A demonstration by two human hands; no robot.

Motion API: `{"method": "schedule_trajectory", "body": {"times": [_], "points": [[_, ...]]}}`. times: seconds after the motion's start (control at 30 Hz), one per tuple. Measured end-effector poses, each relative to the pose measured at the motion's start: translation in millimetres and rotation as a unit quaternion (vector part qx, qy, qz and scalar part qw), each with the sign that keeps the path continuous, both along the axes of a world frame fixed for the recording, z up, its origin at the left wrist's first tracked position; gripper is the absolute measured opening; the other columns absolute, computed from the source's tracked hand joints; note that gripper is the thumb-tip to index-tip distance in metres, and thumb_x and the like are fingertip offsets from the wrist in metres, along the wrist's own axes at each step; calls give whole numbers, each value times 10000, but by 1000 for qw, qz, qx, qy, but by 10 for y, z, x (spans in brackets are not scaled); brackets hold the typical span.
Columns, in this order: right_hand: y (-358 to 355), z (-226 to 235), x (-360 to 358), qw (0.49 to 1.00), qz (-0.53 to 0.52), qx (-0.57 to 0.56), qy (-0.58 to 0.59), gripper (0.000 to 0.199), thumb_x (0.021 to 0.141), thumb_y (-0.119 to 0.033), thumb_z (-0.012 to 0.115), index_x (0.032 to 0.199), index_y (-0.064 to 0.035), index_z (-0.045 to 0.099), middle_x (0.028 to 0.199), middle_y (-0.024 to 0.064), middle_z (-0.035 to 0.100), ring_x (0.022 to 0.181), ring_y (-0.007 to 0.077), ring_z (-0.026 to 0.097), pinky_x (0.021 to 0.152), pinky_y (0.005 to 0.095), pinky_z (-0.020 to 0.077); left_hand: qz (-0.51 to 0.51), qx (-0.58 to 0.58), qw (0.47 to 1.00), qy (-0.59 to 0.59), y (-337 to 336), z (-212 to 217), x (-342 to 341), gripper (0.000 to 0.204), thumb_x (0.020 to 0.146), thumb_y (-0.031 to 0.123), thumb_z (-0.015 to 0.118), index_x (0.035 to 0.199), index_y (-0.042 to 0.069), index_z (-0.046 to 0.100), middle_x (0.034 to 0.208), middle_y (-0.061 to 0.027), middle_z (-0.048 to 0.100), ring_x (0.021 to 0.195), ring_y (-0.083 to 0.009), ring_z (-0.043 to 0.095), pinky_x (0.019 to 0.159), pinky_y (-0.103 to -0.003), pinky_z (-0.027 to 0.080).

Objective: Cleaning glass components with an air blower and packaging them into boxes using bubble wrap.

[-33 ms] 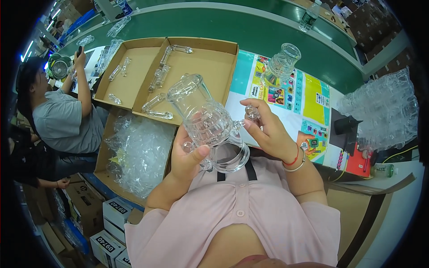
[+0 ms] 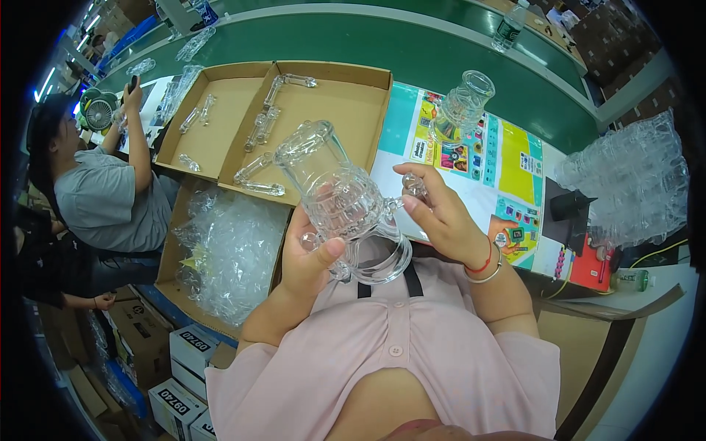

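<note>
Tilted in front of my chest is a clear glass vessel (image 2: 342,200) with a flared mouth, a ribbed middle and a broad round base. My left hand (image 2: 303,257) is closed around its lower left side, thumb near a small clear knob (image 2: 310,241). At the other side, my right hand (image 2: 448,217) pinches a clear ball-ended piece (image 2: 414,185) that meets the vessel's side at a short stub. Whether that piece is joined to the vessel I cannot tell. A similar clear vessel (image 2: 465,109) stands upright on the table beyond my right hand.
A divided cardboard tray (image 2: 338,73) holds several clear tube pieces (image 2: 263,126). Below it, a box holds crumpled plastic bags (image 2: 232,253). Stacked clear packaging (image 2: 629,180) and a black conical object (image 2: 570,206) lie right. A person (image 2: 110,195) sits left; a bottle (image 2: 510,28) stands behind.
</note>
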State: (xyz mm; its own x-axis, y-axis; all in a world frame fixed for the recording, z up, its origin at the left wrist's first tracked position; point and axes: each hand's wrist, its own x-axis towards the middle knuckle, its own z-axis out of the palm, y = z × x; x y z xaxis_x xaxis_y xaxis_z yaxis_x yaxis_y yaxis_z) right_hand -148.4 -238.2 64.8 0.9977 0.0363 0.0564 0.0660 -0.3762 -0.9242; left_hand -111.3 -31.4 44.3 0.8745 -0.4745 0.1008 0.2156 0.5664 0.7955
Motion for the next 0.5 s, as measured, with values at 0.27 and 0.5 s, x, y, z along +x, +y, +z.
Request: {"method": "schedule_trajectory", "body": {"times": [0.27, 0.5], "points": [[71, -51, -116, 989, -24, 133, -56, 438, 979, -285, 253, 1208, 18, 471, 796, -6, 470, 685, 56, 390, 621, 204, 340, -19, -1, 1000, 2, -58, 31, -69, 776, 730, 210, 731, 1320, -12, 278, 1270, -172, 420, 1161, -281, 457, 982, -427, 373], [135, -17, -171, 988, -51, 92, -114, 395, 974, -265, 296, 1179, 16, 481, 812, 5, 486, 694, 57, 408, 632, 196, 339, -8, -4, 1000, -11, -73, 28, -122, 766, 731, 191, 729, 1321, -3, 282, 1271, -169, 420, 1165, -274, 452, 982, -418, 373]]}}
